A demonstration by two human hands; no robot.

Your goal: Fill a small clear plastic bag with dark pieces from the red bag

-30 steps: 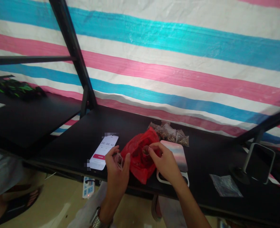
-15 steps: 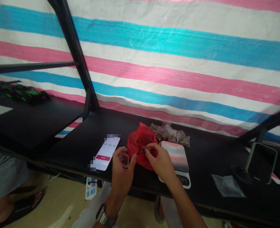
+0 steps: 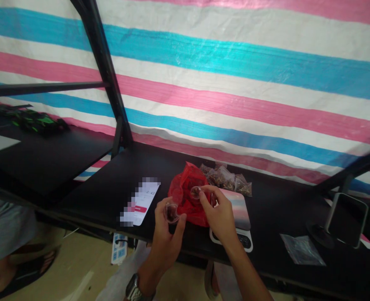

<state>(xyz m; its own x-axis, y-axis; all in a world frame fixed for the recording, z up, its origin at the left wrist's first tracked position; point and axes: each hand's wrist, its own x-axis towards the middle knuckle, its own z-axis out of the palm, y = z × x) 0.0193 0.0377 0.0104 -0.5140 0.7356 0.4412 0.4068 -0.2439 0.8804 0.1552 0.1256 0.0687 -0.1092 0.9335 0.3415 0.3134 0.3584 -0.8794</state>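
In my left hand (image 3: pixel 169 234) is what looks like a small clear plastic bag (image 3: pixel 171 212), mouth up, with dark bits in it. Thumb and fingers curl around its sides. My right hand (image 3: pixel 219 212) pinches a small clear round cup (image 3: pixel 196 192) by its edge, over the opening of a red plastic bag (image 3: pixel 185 184). Some dark matter shows in the cup. The red bag stands crumpled on the black table between and behind both hands; its contents are mostly hidden. A flat scale (image 3: pixel 240 209) lies partly beneath my right hand and wrist.
Several clear bags of brown bits (image 3: pixel 224 177) lie behind the scale. A phone showing a timer (image 3: pixel 141 209) is at left. Flat clear bags (image 3: pixel 302 249) and a device on a stand (image 3: pixel 346 219) are at right. A black frame post (image 3: pixel 106 71) rises at left.
My right hand has lifted the clear cup up and slightly right from inside the red bag's mouth. My left hand has shifted slightly right, its clear bag now showing a rounder opening.
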